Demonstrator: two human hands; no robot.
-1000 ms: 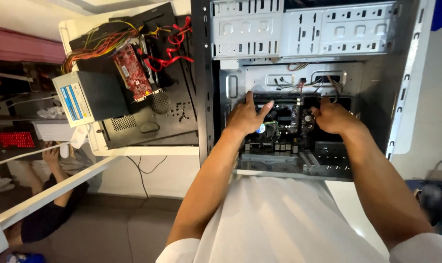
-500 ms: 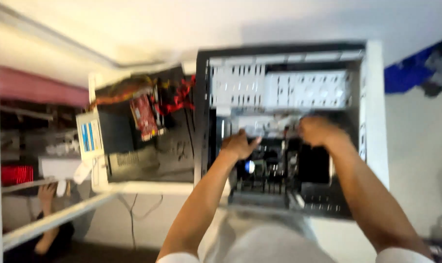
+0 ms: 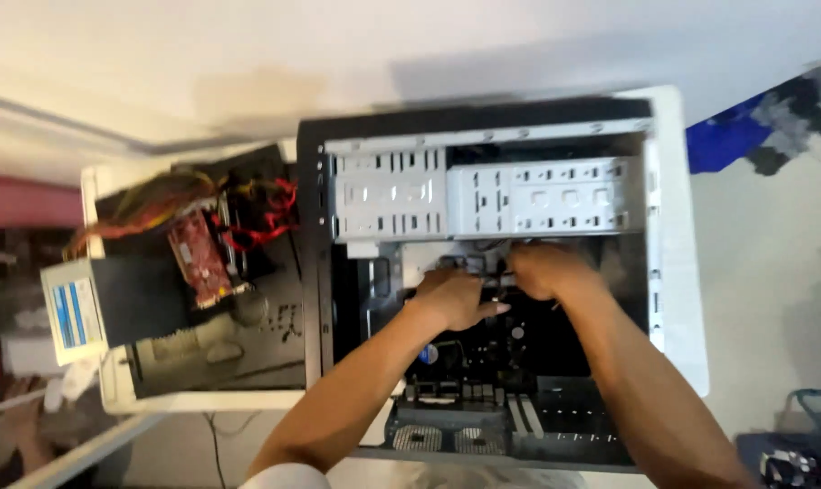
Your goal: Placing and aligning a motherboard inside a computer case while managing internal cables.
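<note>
Reaching into the open black-and-white metal computer case (image 3: pixel 668 272), both hands work just below the silver perforated drive cage (image 3: pixel 483 195). The left hand (image 3: pixel 454 297) lies with its fingers (image 3: pixel 492 311) stretched out flat over the dark motherboard (image 3: pixel 483 353), grasping nothing, while the right hand (image 3: pixel 544 270) is curled beside it around a small cluster of cables, though blur hides whether it truly grips them. A second opened case with red and yellow wires (image 3: pixel 248 213) lies just left on the surface.

A black-framed metal computer case (image 3: pixel 483 272) holds silver-grey drive bays (image 3: pixel 483 195); at left, red cables (image 3: pixel 270 213) and a red circuit card (image 3: pixel 198 258).
</note>
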